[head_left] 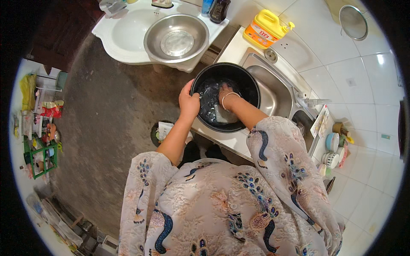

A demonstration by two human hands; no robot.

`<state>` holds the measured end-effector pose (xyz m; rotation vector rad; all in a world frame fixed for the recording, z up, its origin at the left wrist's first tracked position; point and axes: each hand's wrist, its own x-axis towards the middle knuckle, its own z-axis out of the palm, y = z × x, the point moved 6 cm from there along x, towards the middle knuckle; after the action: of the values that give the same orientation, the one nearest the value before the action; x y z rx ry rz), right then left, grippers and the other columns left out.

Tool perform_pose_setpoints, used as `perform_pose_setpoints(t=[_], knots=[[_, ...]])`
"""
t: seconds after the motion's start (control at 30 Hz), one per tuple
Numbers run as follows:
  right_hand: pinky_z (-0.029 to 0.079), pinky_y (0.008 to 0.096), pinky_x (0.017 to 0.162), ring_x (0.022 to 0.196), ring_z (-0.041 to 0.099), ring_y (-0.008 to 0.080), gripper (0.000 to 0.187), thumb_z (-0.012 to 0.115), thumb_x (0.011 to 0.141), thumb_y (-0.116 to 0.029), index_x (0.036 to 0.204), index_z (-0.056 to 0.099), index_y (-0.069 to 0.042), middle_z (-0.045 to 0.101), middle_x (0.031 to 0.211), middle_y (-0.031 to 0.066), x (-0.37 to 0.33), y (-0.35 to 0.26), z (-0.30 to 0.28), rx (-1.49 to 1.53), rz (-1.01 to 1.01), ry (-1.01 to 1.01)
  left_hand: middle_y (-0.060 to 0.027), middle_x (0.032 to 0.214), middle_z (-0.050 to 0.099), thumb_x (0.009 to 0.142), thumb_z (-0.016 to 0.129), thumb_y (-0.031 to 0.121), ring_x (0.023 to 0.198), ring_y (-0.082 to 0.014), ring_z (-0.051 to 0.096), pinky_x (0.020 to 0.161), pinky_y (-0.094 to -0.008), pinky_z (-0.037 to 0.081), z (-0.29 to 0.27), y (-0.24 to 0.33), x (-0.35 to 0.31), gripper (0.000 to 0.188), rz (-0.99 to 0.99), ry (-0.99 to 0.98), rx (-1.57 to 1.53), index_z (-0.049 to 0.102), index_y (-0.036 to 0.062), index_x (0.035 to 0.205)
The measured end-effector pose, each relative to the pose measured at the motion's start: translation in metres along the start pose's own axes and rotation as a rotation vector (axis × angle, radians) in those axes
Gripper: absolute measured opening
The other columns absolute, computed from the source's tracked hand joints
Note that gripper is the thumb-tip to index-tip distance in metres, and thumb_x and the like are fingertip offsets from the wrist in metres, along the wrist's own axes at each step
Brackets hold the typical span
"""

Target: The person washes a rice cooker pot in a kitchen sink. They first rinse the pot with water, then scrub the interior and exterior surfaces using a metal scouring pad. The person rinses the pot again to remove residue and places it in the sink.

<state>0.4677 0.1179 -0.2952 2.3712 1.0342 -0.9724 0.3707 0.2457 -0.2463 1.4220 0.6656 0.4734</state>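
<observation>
Black pot [247, 85] around right fingers [224, 90], against left fingers [186, 88]

Pale thing [224, 116] in black pot [248, 84], partly hidden by right forearm [247, 112]: kind unclear.

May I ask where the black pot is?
In the head view, the black pot sits above centre, left of the steel sink, the left hand gripping its rim.

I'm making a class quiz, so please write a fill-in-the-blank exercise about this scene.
1. The ____ hand reaches inside the round black pot.
2. The round silver metal basin rests on the glossy ____ washbasin.
3. The blocky plastic bottle with a handle and pump is mainly ____.
4. The round metal mesh strainer hangs against the tiled ____.

Missing words: right; white; yellow; wall.
</observation>
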Motion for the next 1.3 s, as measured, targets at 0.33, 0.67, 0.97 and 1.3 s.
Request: perform_pose_setpoints(t=[0.33,0.67,0.97,1.3], knots=[[0.035,0.0394,0.100,0.117,0.042,0.0413,0.051,0.055,0.075,-0.011,0.122,0.045,0.006,0.034,0.133,0.0282,-0.022,-0.014,-0.025,0.021,-0.085,0.163,-0.0089,0.109,0.060,0.087,0.049,0.008,0.097,-0.0156,0.055,0.088,-0.0277,0.042,0.001,-0.006,0.000,0.031,-0.126,0.007,-0.154,0.054,-0.0027,0.116],[0.045,0.0376,0.088,0.103,0.053,0.0387,0.030,0.060,0.070,-0.007,0.097,0.060,0.006,0.051,0.113,0.0258,0.009,-0.059,-0.013,0.556,-0.246,0.249,-0.0080,0.113,0.057,0.096,0.041,0.022,0.101,-0.0142,0.052,0.090,-0.0266,0.039,0.009,0.010,-0.007,0.037,-0.158,-0.061,-0.281,0.049,-0.0030,0.122],[0.049,0.0412,0.075,0.092,0.060,0.0342,0.028,0.054,0.074,-0.015,0.091,0.063,0.006,0.062,0.098,0.0225,0.008,-0.068,0.031,0.276,-0.396,-0.030,-0.0070,0.107,0.060,0.091,0.049,0.012,0.094,-0.0131,0.054,0.085,-0.0257,0.042,0.008,0.008,-0.004,0.030,-0.126,-0.026,-0.197,0.054,-0.0039,0.116],[0.046,0.0381,0.087,0.103,0.056,0.0343,0.034,0.056,0.074,-0.014,0.103,0.059,0.003,0.057,0.110,0.0233,-0.023,0.029,-0.025,0.105,0.042,0.162,-0.0070,0.103,0.062,0.084,0.055,0.005,0.090,-0.0127,0.057,0.082,-0.0256,0.044,0.006,-0.002,-0.001,0.030,-0.167,-0.007,-0.237,0.056,-0.0024,0.113]])
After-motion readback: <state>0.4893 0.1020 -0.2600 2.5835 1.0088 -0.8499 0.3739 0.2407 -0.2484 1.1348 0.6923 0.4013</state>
